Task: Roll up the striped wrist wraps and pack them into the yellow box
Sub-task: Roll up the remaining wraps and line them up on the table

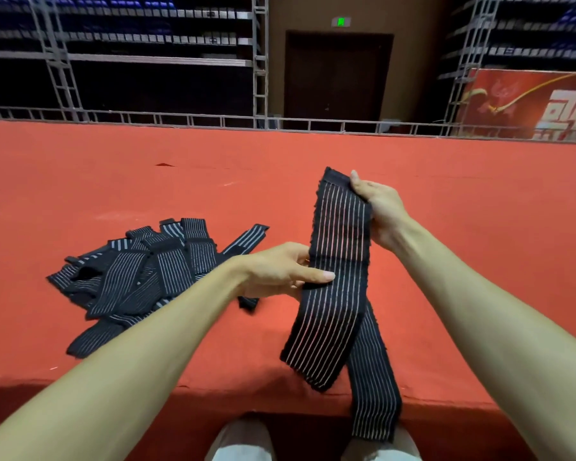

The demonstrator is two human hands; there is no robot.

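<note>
A long black wrist wrap with thin pale stripes (pixel 338 261) hangs unrolled between my hands above the red surface. My right hand (pixel 379 211) grips its upper end, fingers curled round the edge. My left hand (pixel 280 269) pinches the wrap at mid-length, thumb across the front. Below my left hand the wrap folds and its tail (pixel 374 394) dangles past the platform's front edge. A loose pile of several more striped wraps (pixel 147 274) lies on the surface to the left. No yellow box is in view.
The red carpeted platform (pixel 446 194) stretches far ahead to a low metal railing (pixel 280 123). Its front edge (pixel 213 397) runs just before my shoes (pixel 243 440). Scaffold seating, a dark door and a red banner stand beyond.
</note>
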